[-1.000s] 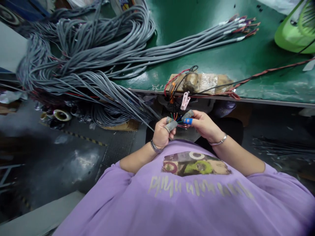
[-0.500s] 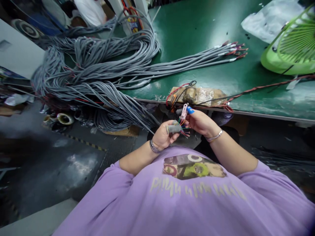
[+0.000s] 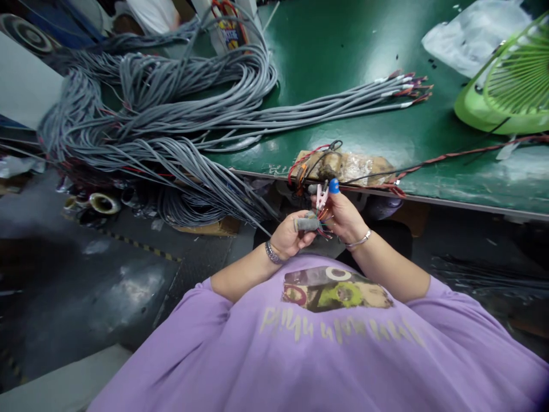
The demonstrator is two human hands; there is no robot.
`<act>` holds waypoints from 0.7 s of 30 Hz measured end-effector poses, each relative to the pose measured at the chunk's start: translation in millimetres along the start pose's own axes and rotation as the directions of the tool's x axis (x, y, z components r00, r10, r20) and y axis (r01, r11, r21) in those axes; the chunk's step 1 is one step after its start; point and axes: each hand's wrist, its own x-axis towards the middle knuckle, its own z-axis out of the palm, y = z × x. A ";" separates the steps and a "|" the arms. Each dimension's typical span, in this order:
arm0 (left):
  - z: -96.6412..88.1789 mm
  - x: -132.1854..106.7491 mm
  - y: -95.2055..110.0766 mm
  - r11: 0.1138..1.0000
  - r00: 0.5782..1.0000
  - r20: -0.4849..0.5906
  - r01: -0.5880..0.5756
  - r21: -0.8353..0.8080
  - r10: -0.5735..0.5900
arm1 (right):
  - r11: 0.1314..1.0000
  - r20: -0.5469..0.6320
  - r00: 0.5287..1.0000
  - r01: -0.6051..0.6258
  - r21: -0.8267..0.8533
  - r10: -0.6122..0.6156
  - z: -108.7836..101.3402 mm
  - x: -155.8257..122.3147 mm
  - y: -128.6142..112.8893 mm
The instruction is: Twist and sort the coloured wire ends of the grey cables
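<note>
My left hand (image 3: 292, 236) is closed around the end of a thick grey cable (image 3: 306, 224), in front of my body just below the bench edge. Thin coloured wires (image 3: 326, 229), red, orange and green among them, fan out of that end toward my right hand. My right hand (image 3: 346, 217) has a blue cover (image 3: 334, 186) on its thumb tip. Between its thumb and fingers stands a small pink clip (image 3: 321, 197), just above the wires. Parts of the right fingers are hidden behind the clip and wires.
A large heap of grey cables (image 3: 171, 109) lies on the green bench (image 3: 326, 51), with stripped ends pointing right. A worn block (image 3: 358, 166) with red and black leads sits at the front edge. A green fan (image 3: 493, 103) and a plastic bag (image 3: 472, 34) are at the right.
My right wrist has shifted slightly left and its thumb has turned more upright. The pink clip has turned, now showing two legs. My left hand keeps its hold on the cable.
</note>
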 end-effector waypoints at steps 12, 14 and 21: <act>3.1 -0.1 3.3 1.000 1.000 -0.020 0.003 0.031 -0.002 | 0.999 0.026 0.999 -0.039 0.022 0.039 -1.0 -3.2 -0.7; 2.6 -1.2 3.4 0.999 1.000 -0.027 -0.002 0.038 0.003 | 0.997 0.054 0.997 -0.060 0.043 0.058 -2.7 -4.2 -2.0; 2.4 -13.8 -3.7 0.989 0.995 -0.066 -0.070 0.132 0.079 | 0.994 0.162 0.980 -0.114 -0.003 0.113 -11.3 -8.8 -6.5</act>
